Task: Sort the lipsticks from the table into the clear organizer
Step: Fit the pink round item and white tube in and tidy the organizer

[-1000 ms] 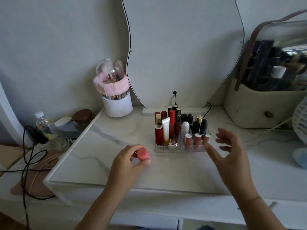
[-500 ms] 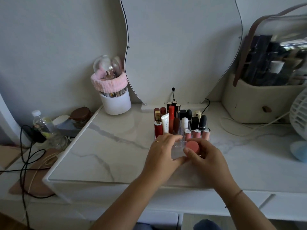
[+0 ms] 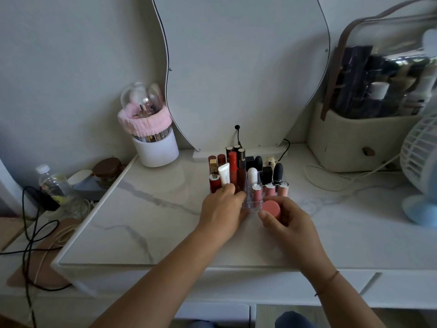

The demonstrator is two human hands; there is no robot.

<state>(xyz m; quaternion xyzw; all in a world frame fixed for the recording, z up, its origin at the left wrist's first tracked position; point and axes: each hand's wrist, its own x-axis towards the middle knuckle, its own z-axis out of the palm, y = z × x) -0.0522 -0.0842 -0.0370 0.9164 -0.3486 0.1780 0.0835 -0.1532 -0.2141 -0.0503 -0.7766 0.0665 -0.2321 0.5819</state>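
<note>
The clear organizer [image 3: 252,205] stands on the marble tabletop [image 3: 146,223] below the mirror, packed with several upright lipsticks and tubes, among them a white tube [image 3: 224,174] and a tall red one [image 3: 232,167]. My left hand [image 3: 223,208] lies against the organizer's front left corner with its fingers curled over the front cells, hiding what is under them. My right hand [image 3: 292,224] grips a short lipstick with a round coral cap [image 3: 272,207], held upright just in front of the organizer's right front cells and the pink glosses [image 3: 269,190].
A white brush holder with a pink band [image 3: 153,143] stands back left. A cream bag [image 3: 359,143] and a white fan [image 3: 423,166] are on the right, with a cable [image 3: 331,185] across the table. A bottle [image 3: 50,181], a jar and black cords sit off the left edge.
The coral-capped lipstick passed from my left hand to my right. My left hand then went to the organizer's front left corner, and my right hand moved in close to its front.
</note>
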